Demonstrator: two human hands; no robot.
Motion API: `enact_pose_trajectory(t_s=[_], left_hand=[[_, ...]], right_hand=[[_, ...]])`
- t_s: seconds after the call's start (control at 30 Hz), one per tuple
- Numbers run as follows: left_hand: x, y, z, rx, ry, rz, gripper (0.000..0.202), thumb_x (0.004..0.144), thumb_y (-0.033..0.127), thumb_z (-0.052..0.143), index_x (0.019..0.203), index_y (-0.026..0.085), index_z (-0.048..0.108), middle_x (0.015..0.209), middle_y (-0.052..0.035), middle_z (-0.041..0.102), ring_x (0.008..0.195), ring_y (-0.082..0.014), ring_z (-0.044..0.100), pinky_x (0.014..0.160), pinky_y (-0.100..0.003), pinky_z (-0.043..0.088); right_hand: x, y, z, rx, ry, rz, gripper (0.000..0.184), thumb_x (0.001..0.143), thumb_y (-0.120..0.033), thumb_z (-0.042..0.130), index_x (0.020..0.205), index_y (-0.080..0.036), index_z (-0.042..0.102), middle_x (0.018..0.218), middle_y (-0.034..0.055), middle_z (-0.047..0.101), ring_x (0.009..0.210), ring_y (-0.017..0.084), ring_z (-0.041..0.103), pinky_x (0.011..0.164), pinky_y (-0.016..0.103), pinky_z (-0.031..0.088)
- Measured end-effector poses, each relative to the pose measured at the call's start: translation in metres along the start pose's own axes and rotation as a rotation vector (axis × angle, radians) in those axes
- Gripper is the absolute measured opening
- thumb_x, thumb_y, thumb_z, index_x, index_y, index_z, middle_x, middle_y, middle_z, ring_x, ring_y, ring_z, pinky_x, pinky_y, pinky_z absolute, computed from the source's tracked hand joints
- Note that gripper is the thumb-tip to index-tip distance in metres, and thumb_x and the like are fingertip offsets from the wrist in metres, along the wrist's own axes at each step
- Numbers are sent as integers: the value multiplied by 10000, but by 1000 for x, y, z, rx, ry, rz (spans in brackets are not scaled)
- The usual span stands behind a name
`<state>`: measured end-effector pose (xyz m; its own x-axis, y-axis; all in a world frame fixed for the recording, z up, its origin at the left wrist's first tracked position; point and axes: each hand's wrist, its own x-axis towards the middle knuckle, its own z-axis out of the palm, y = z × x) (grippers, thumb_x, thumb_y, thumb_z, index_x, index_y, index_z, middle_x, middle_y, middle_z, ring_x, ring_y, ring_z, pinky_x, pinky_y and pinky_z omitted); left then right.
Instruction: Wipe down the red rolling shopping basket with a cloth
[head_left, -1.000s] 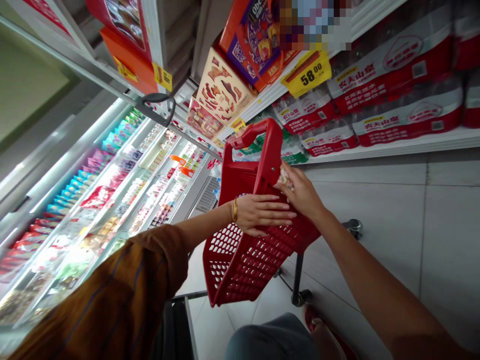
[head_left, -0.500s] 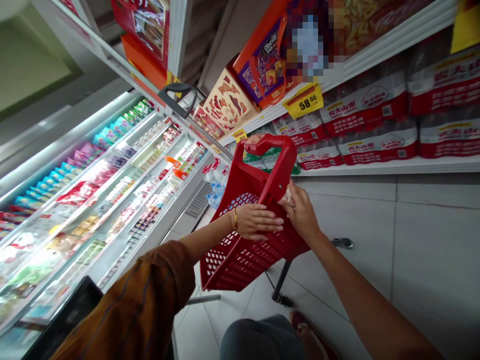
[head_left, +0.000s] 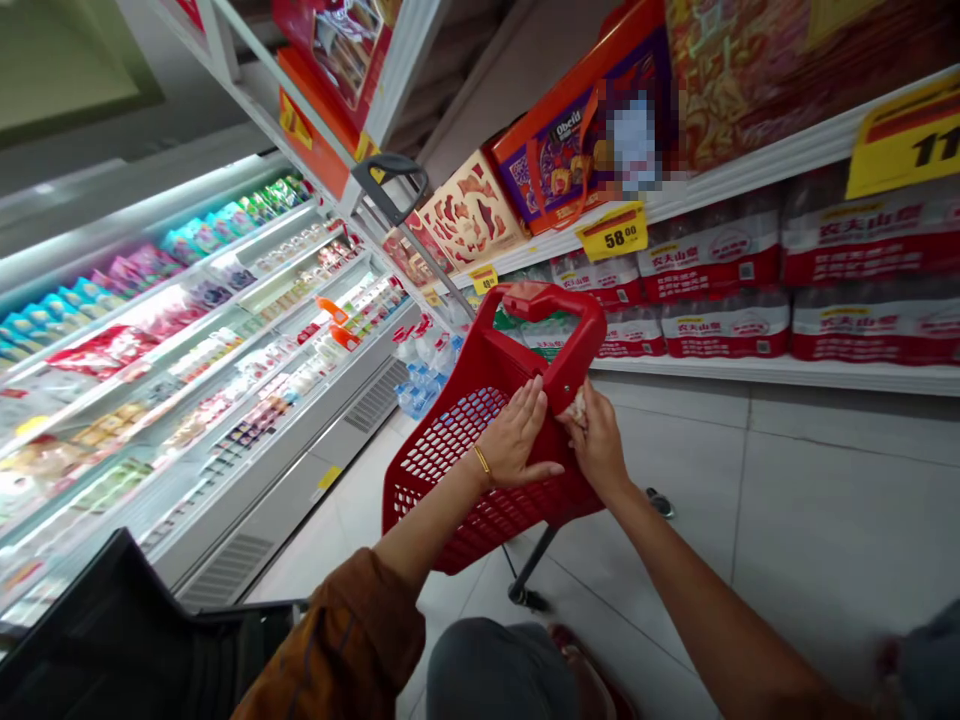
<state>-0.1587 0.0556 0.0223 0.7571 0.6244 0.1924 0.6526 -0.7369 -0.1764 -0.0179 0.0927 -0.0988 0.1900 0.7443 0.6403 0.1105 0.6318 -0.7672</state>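
Observation:
A red plastic shopping basket [head_left: 480, 470] with a perforated side and a raised handle [head_left: 551, 305] stands on a wheeled metal stand [head_left: 529, 570]. My left hand [head_left: 514, 440], with a gold bangle [head_left: 481, 460] on the wrist, rests flat against the basket's side and holds nothing. My right hand [head_left: 596, 440] is next to the basket's upper edge, just below the handle. Its fingers pinch a small pale packet [head_left: 577, 408], mostly hidden by them. The basket's inside is hidden from this angle.
A lit refrigerated display case [head_left: 210, 340] runs along the left, across the aisle from shelves [head_left: 780, 365] of red-labelled bottled water packs and gift boxes. A black object [head_left: 112, 640] sits at lower left, and a grey shape [head_left: 930, 660] is at the lower right edge, on a tiled floor.
The view has swung, moving the shelves to the right. My left hand has turned, with its fingers now pointing up the basket's side. The black object at lower left shows more.

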Motion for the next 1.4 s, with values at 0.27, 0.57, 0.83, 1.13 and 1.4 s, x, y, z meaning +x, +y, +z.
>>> enact_pose_trajectory(t_s=[0.27, 0.57, 0.83, 1.13, 1.4], left_hand=[[4, 44, -12, -172, 109, -297, 822, 936, 634, 282, 1538, 132, 35, 1601, -201, 124, 1490, -301, 120, 1190, -525, 217], [1, 65, 3, -216, 339, -422, 732, 958, 611, 138, 1530, 156, 186, 1584, -143, 244, 1479, -250, 199, 1200, -474, 212], [-1, 62, 9, -262, 388, -426, 794, 927, 651, 23, 1521, 168, 237, 1565, -119, 305, 1463, -241, 253, 1193, -450, 249], [-2, 65, 5, -346, 441, -445, 738, 952, 623, 78, 1534, 182, 184, 1565, -112, 308, 1445, -240, 298, 1187, -431, 267], [-1, 66, 0, -300, 372, -419, 759, 948, 639, 108, 1510, 155, 266, 1564, -133, 301, 1458, -250, 264, 1199, -456, 231]], right_hand=[[-17, -13, 3, -29, 36, 20, 629, 957, -386, 482, 1516, -315, 205, 1243, 122, 517, 1141, 256, 574, 955, 472, 526], [-23, -33, -13, -120, 10, -10, 578, 984, -333, 409, 1516, -290, 189, 1458, 141, 420, 1362, 262, 421, 1077, 539, 435], [21, -60, -14, -154, 89, -231, 554, 954, -297, 453, 1481, -316, 281, 1568, 49, 315, 1501, 285, 28, 1170, 675, 138], [29, -50, -5, -164, 61, -376, 502, 975, -216, 374, 1472, -283, 347, 1490, 64, 448, 1470, 240, 239, 1158, 590, 313], [6, -37, 0, -128, 13, -285, 498, 975, -228, 361, 1464, -324, 352, 1490, 33, 454, 1454, 226, 282, 1179, 573, 292]])
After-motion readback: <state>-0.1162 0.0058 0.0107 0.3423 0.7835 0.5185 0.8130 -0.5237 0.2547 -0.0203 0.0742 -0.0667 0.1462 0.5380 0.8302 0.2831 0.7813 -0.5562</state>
